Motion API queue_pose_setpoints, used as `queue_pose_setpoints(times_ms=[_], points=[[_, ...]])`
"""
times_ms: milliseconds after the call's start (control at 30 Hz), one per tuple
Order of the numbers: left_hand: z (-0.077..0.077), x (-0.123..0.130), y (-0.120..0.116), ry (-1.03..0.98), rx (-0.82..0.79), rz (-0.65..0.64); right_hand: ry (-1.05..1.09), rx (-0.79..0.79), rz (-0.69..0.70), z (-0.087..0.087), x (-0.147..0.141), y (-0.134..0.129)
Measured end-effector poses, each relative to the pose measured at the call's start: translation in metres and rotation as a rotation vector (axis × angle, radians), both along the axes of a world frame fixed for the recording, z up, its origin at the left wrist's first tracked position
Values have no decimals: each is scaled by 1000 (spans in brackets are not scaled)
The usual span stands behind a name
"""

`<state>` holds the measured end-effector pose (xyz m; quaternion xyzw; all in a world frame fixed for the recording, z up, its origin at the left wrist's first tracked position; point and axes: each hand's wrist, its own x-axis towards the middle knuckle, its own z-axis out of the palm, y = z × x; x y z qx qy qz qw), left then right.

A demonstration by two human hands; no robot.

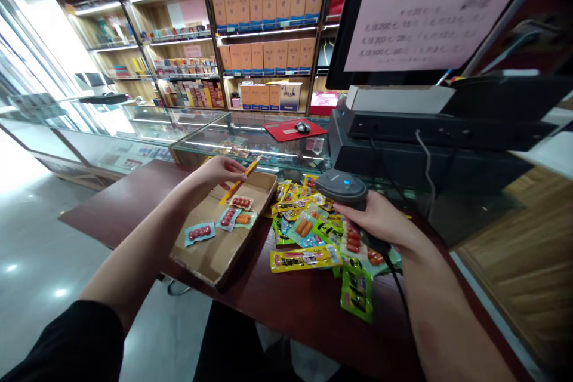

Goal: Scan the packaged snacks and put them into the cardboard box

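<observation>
My left hand [226, 170] pinches a slim yellow snack packet [237, 186], seen nearly edge-on, above the far end of a shallow cardboard box [210, 253]. Several small clear-and-blue sausage packets [200, 233] lie on the box's bottom. My right hand [373, 218] is wrapped round a dark barcode scanner [342, 185], whose blue light is lit; its cable trails down past my wrist. Below the scanner spreads a pile of yellow, green and clear sausage packets. A long yellow packet [307, 258] and a green packet [357, 293] lie at its near side.
The dark red table [134, 200] meets a glass display counter [268, 158], with a red mouse pad [286, 131] and a computer mouse [302, 127] on top. At right stands a black register machine [430, 155] below a paper sign [425, 18]. Shelves of boxed goods [268, 3] line the back.
</observation>
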<state>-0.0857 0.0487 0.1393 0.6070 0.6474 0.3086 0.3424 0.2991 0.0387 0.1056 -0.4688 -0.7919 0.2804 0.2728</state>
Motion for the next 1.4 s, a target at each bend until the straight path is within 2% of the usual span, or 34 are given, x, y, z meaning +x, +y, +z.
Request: queue_pose_setpoints(times_ms=[100, 233, 333, 533, 700, 833, 1033, 1200, 1400], points=[[4, -15, -10, 4, -18, 21, -20, -25, 0, -1, 2, 2], [-4, -9, -5, 9, -36, 20, -16, -12, 18, -3, 6, 5], [-15, 14, 6, -2, -47, -59, 15, 0, 22, -2, 7, 5], [-35, 80, 23, 28, 1, -179, 69, -2, -1, 5, 7, -1], [-44, 116, 27, 360, 139, -184, 123, 64, -47, 11, 7, -5], [-45, 133, 17, 599, 169, -201, 108, 57, -56, 12, 8, -4], [-58, 143, 8, 714, 115, -274, 115, 41, -70, 8, 10, -1], [-68, 139, 17, 780, 143, -269, 103, 22, -50, 4, 10, 3], [-76, 143, 30, 871, 174, -355, 47, 6, -53, -6, 13, 9]])
